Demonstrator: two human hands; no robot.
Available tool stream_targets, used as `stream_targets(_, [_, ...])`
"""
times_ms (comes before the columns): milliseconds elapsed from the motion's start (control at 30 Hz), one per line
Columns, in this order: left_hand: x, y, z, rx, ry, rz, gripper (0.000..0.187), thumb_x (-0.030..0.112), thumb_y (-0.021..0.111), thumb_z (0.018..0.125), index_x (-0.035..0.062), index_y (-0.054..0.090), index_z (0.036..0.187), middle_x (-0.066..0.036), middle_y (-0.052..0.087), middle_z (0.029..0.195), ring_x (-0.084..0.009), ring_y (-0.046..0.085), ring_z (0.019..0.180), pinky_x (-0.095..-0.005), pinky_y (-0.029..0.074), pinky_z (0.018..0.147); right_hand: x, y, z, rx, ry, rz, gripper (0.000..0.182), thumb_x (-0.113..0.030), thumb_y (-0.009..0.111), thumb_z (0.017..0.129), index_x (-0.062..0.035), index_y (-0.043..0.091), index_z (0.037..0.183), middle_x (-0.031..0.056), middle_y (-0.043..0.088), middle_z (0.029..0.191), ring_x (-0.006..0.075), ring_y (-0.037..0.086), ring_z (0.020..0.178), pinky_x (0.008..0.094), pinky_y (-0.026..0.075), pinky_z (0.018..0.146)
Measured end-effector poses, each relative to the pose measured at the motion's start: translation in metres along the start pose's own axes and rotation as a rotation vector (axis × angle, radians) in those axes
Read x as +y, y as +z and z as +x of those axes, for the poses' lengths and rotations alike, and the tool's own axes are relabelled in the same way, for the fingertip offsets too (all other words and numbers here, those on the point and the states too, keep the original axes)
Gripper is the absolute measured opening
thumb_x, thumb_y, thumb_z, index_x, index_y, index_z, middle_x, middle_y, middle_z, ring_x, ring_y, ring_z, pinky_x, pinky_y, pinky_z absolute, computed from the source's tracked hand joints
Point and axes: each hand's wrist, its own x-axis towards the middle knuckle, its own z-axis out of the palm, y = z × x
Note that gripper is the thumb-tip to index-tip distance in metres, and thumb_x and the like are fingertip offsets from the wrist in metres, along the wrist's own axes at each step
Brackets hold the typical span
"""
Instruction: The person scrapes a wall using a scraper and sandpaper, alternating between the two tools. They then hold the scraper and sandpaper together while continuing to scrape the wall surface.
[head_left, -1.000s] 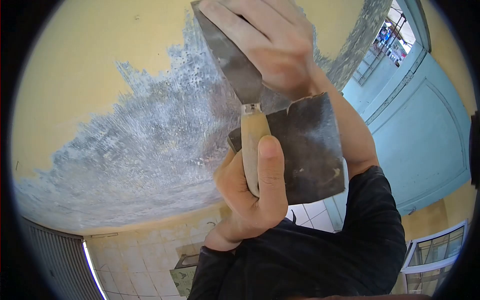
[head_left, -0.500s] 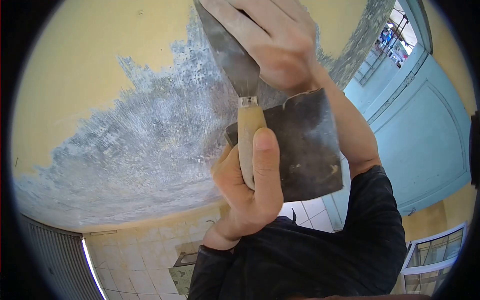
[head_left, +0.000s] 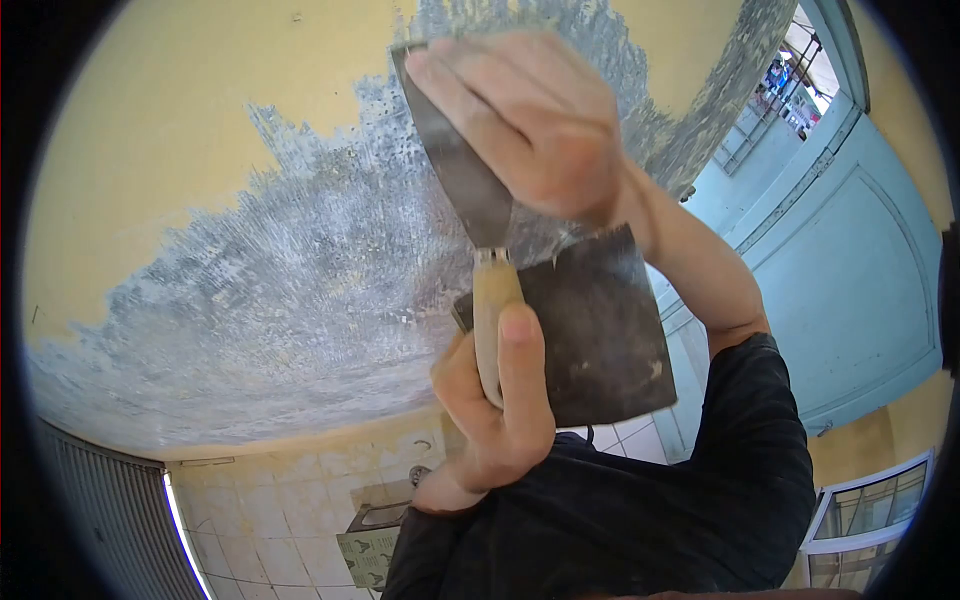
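Note:
My left hand (head_left: 495, 400) is wrapped round the pale wooden handle of a putty knife (head_left: 455, 170), thumb lying along it. The blade points up and away. The same hand also holds a wide dark metal scraper plate (head_left: 605, 335) behind the handle; how its fingers grip it is hidden. My right hand (head_left: 530, 120) is closed at the putty knife's blade, fingertips at the left corner of its broad end. That hand is slightly blurred and covers part of the blade. Behind both tools is a yellow wall (head_left: 170, 120) with a rough grey patch (head_left: 290, 260).
A light blue door (head_left: 850, 270) stands on the right, with an opening to outside above it. Low on the right is a white-framed window (head_left: 870, 510). A ribbed shutter (head_left: 110, 510) is at lower left, beside tiling (head_left: 250, 520) and a green patterned box (head_left: 365, 555).
Both hands have moved down in view with the putty knife and the metal plate. More of the blade's broad end shows now, and my right fingertips are at its corner.

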Motion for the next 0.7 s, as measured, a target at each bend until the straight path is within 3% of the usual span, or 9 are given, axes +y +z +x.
stream_targets(167, [0.025,-0.005,0.036,-0.072,-0.155,-0.190,0.014,-0.002,0.060,0.098,-0.0078,0.060,0.110,-0.008,0.054,0.069,-0.0172,0.043,0.052,-0.0352,0.029,0.049,0.012,0.004,0.016,0.071,0.005,0.014,0.018,-0.014,0.070,0.083,-0.0039,0.073,0.098,0.0004,0.061,0.083,0.0165,0.060,0.076,0.0305,0.048,0.066])
stream_targets(233, [0.039,0.004,0.045,0.063,-0.142,-0.175,0.047,0.031,0.047,0.108,0.0066,0.052,0.068,0.002,0.045,0.059,-0.0058,0.037,0.058,-0.0267,0.027,0.055,0.014,-0.006,0.024,-0.045,0.028,-0.015,0.042,-0.010,0.075,0.075,-0.0014,0.074,0.116,0.0101,0.073,0.099,0.0223,0.070,0.085,0.0329,0.054,0.072])
stream_targets(267, [0.030,0.004,0.037,0.067,-0.143,-0.175,0.047,0.031,0.047,0.108,0.0066,0.052,0.068,0.002,0.045,0.059,-0.0058,0.037,0.058,-0.0267,0.027,0.055,0.013,-0.004,0.022,-0.045,0.025,-0.012,0.042,-0.010,0.075,0.075,-0.0014,0.074,0.116,0.0101,0.073,0.099,0.0223,0.070,0.085,0.0329,0.054,0.072])
stream_targets(367, [0.008,-0.001,0.011,-0.014,0.031,0.148,0.008,0.001,0.057,0.101,-0.0016,0.057,0.093,-0.006,0.054,0.069,-0.0177,0.045,0.051,-0.0343,0.031,0.049,0.004,0.007,0.004,0.015,-0.017,0.015,0.017,-0.013,0.070,0.083,-0.0036,0.072,0.097,0.0003,0.061,0.084,0.0161,0.060,0.076,0.0301,0.048,0.065])
stream_targets(467, [0.022,-0.001,0.016,-0.052,-0.229,-0.239,0.016,0.007,0.058,0.102,0.0000,0.057,0.087,-0.006,0.052,0.066,-0.0155,0.044,0.052,-0.0332,0.032,0.049,-0.003,0.009,0.000,0.081,-0.029,0.042,0.014,-0.012,0.069,0.084,-0.0042,0.072,0.095,0.0003,0.060,0.083,0.0160,0.059,0.075,0.0306,0.048,0.065])
stream_targets(533, [0.033,0.013,0.034,0.226,-0.330,-0.204,0.052,0.035,0.049,0.108,0.0074,0.050,0.064,0.002,0.045,0.059,-0.0058,0.037,0.057,-0.0271,0.026,0.054,0.008,0.002,0.016,-0.018,0.010,-0.059,0.013,-0.010,0.070,0.082,-0.0039,0.072,0.093,-0.0002,0.060,0.082,0.0163,0.060,0.076,0.0305,0.048,0.064])
stream_targets(567, [0.038,0.010,0.042,0.223,-0.338,-0.203,0.052,0.035,0.049,0.108,0.0074,0.050,0.064,0.002,0.045,0.059,-0.0058,0.037,0.057,-0.0271,0.026,0.054,0.014,0.001,0.017,-0.023,0.016,-0.057,0.013,-0.010,0.070,0.082,-0.0039,0.072,0.093,-0.0002,0.060,0.082,0.0163,0.060,0.076,0.0305,0.048,0.064])
stream_targets(633, [0.045,0.002,0.054,0.045,-0.291,-0.251,0.052,0.034,0.049,0.108,0.0070,0.051,0.064,0.002,0.045,0.059,-0.0056,0.037,0.057,-0.0271,0.025,0.054,0.024,0.000,0.019,-0.012,-0.025,-0.039,0.040,-0.010,0.072,0.076,-0.0064,0.075,0.116,0.0072,0.072,0.098,0.0220,0.069,0.085,0.0338,0.054,0.072])
stream_targets(700, [0.033,0.008,0.041,0.063,-0.306,-0.256,0.052,0.034,0.048,0.108,0.0068,0.051,0.064,0.003,0.045,0.059,-0.0052,0.037,0.057,-0.0266,0.025,0.054,0.014,0.005,0.015,0.011,-0.026,-0.010,0.028,-0.010,0.071,0.078,-0.0049,0.074,0.105,0.0036,0.066,0.090,0.0197,0.065,0.081,0.0325,0.051,0.068])
